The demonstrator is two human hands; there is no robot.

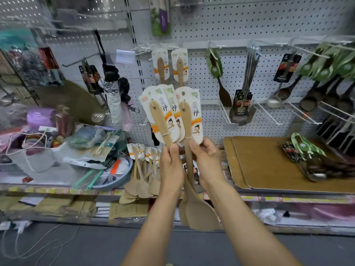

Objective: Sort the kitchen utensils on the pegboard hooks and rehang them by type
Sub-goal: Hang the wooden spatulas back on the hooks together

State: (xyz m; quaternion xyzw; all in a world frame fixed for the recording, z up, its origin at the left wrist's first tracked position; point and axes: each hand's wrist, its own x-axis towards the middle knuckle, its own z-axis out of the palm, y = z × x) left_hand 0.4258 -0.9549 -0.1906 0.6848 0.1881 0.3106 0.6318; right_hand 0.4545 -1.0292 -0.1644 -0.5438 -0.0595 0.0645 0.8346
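Observation:
My left hand (171, 166) grips the handles of a few wooden spatulas (162, 120) with white label cards, held upright before the pegboard (249, 22). My right hand (206, 156) pinches the handle of another carded wooden spatula (189, 135), whose blade (201, 214) hangs down between my forearms. Two more carded wooden spatulas (170, 64) hang on hooks straight above. A pile of the same spatulas (143, 169) lies on the shelf just left of my left hand. To the right hang a dark spatula (223, 93), metal turners (245, 104) and several dark ladles (326, 83).
Bare white hooks (299, 112) jut out at the right, above brown cutting boards (278, 166) carrying loose dark ladles (324, 166). Folded umbrellas (115, 96) hang at the left over a cluttered shelf with a basin (115, 175). The shelf's front edge (278, 198) runs across below my hands.

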